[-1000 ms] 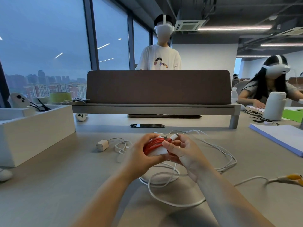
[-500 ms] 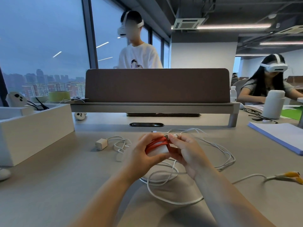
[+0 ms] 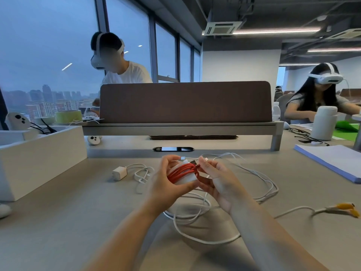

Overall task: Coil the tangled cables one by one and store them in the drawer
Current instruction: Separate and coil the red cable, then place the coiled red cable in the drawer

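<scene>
Since a second ago my hands have barely shifted at centre desk — the left hand (image 3: 166, 178) still cups the red cable (image 3: 182, 173) wound around a white block, while the right hand (image 3: 218, 178) now pinches its plug end at the bundle's 1 o'clock. I judge this coil nearly finished; white cables (image 3: 259, 184) still sprawl from 3 to 6 o'clock, and I see no drawer.

white bottle (image 3: 324, 123), paper stack (image 3: 332, 160), brown divider (image 3: 185, 102), green tape roll (image 3: 68, 116)
</scene>
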Tool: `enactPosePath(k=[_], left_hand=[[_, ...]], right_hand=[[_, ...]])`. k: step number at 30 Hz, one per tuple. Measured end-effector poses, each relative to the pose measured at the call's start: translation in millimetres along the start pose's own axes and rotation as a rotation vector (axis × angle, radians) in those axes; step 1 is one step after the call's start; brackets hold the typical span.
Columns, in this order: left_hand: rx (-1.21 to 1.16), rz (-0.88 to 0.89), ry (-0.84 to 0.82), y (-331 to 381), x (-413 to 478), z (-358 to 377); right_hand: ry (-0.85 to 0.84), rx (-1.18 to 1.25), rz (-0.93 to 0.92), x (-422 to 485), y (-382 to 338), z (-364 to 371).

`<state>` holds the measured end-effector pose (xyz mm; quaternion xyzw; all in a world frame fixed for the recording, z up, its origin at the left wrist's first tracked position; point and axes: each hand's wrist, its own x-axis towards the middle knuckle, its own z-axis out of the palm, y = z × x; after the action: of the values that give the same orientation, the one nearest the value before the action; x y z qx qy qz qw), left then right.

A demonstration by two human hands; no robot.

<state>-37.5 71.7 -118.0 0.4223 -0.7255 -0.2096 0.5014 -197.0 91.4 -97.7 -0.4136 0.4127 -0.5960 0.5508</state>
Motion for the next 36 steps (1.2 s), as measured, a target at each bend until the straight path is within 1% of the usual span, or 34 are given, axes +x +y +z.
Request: enactPosePath(k=[4, 6, 8, 10, 12, 14, 16, 19, 21, 22, 25, 27, 33, 36], left_hand=[[0.074, -0.018, 0.057, -5.1, 3.2, -1.3], [0.086, -0.021, 0.069, -2.6, 2.9, -2.3], [0.136, -0.016, 0.085, -0.5, 1.9, -2.9], [0.18, -0.024, 0.119, 3.4, -0.6, -5.7], [0.218, -0.051, 0.168, 9.1, -2.5, -9.7], [0.214, -0.091, 0.203, 14.5, -4.7, -19.8], [0.193, -0.109, 0.18, 18.7, -9.7, -35.6], [0.151, -0.1, 0.072, 24.3, -23.2, -77.2], [0.084, -0.18, 0.028, 30.0, -36.5, -115.1], [0.008, -0.226, 0.044, 33.4, -43.0, -132.8], [-0.163, -0.349, 0.213, 38.3, -70.6, -188.0], [-0.157, -0.416, 0.342, 41.3, -96.8, -226.8], [-0.065, -0.586, 0.566, 45.8, -178.3, -316.4], [-0.094, -0.691, 0.673, 42.9, -224.1, -352.3]], right_hand=[[-0.116, -0.121, 0.024, 2.3, 0.9, 0.6], [-0.146, -0.18, 0.05, 3.3, 3.7, 2.7], [-0.115, -0.232, 0.056, 2.9, 5.7, 5.8], [-0.055, -0.198, 0.065, 1.9, 8.3, 9.2], [-0.052, -0.124, 0.089, 0.7, 8.8, 15.7], [-0.074, -0.126, 0.075, -0.1, 8.1, 28.1], [-0.09, -0.187, 0.024, 0.3, 7.5, 41.3], [-0.14, -0.22, -0.025, -0.9, 6.0, 69.6], [-0.204, -0.222, -0.026, -4.3, 4.3, 98.0], [-0.238, -0.234, -0.031, -5.6, 4.1, 111.6], [-0.353, -0.256, -0.025, -16.8, 8.7, 166.2], [-0.437, -0.258, -0.01, -29.2, 17.9, 210.2], [-0.674, -0.239, 0.061, -85.5, 55.5, 323.8], [-0.801, -0.328, 0.025, -119.1, 77.6, 370.5]])
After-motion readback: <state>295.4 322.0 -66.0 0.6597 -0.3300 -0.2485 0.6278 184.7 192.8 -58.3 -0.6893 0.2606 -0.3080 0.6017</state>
